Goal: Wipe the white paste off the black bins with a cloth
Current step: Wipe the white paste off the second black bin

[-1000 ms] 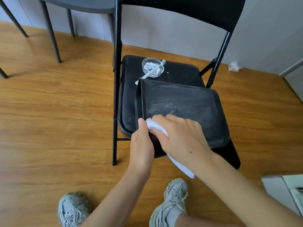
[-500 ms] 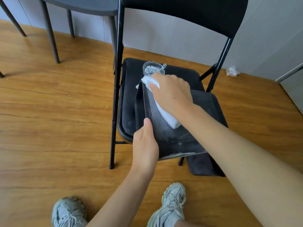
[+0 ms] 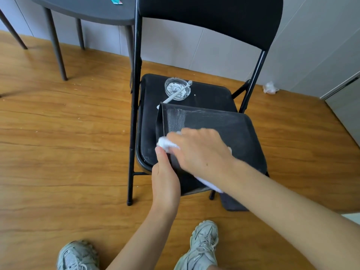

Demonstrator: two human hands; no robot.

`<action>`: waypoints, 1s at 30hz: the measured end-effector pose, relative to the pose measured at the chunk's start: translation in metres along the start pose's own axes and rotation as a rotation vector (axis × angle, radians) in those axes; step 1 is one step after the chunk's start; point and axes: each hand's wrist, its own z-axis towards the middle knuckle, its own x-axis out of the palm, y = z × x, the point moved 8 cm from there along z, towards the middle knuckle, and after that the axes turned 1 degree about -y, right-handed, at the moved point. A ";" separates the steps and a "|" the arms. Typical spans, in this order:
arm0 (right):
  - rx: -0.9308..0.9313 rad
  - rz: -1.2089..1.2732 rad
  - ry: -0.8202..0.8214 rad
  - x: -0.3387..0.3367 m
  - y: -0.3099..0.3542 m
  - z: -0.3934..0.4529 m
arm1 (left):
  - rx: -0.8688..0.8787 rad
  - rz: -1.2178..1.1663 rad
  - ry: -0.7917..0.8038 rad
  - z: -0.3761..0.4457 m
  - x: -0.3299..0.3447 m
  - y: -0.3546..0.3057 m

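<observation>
right hand presses the white cloth on the black bin; left hand grips its near edge.

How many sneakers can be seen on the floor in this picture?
2. One grey sneaker is at the bottom left. The other grey sneaker is at the bottom centre, below the chair. Both are partly cut off or covered by the arms.

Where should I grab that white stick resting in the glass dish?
Probably pinch the white stick by its bare lower-left end, which juts past the glass dish over the chair seat, coming from above; its other end lies over paste in the dish.
</observation>
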 end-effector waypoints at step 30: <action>0.620 0.087 -0.204 0.019 -0.115 0.011 | 0.219 0.153 -0.098 0.005 0.001 -0.004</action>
